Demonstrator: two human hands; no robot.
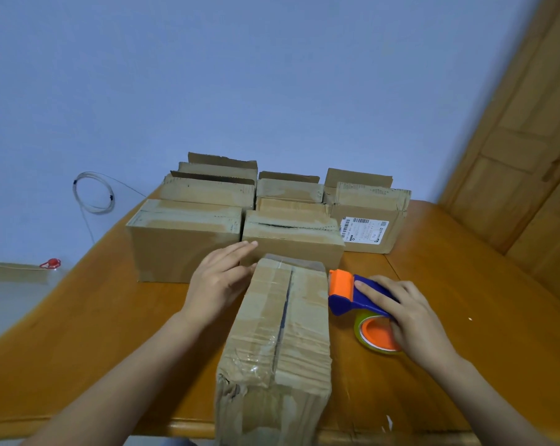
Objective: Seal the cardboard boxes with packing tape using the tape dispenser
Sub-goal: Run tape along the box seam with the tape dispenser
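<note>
1. Left hand (219, 278): fingers straight and together, holding nothing. It lies flat against the far-left top edge of the long brown cardboard box (281, 333) that sits between the 2 hands.
2. Right hand (410, 313): fingers curled over the handle of the blue-and-orange plastic tape dispenser (352, 294). The dispenser is down on the table, just right of the box; I cannot tell if the orange head touches it. The clear tape roll (373, 341) sits under the palm.
3. Progress, my read: this box is not sealed yet. Flaps are closed, but the centre seam shows as a dark open slit. The tape on top looks old and wrinkled, and no strip runs from the dispenser to the box.
4. Next step, as I judge it, is to lift the dispenser to the far end of the seam by the left fingertips.
5. Beyond the left fingertips is a cluster of brown cardboard boxes (182, 239). At least 3 at the back have flaps standing up, so they're likely still to do. The 2 front ones are closed, and 1 shows a slit along its seam. Beyond the right hand, 1 carries a white shipping label (365, 230). I can't tell fresh tape from old.
6. Surface: orange-brown wooden table (111, 310), its near edge under both forearms.
7. Room: pale blue wall (240, 75) ahead, panelled wooden door (529, 156) beyond the right hand, thin white cable coil (93, 193) on the wall beyond the left hand.
</note>
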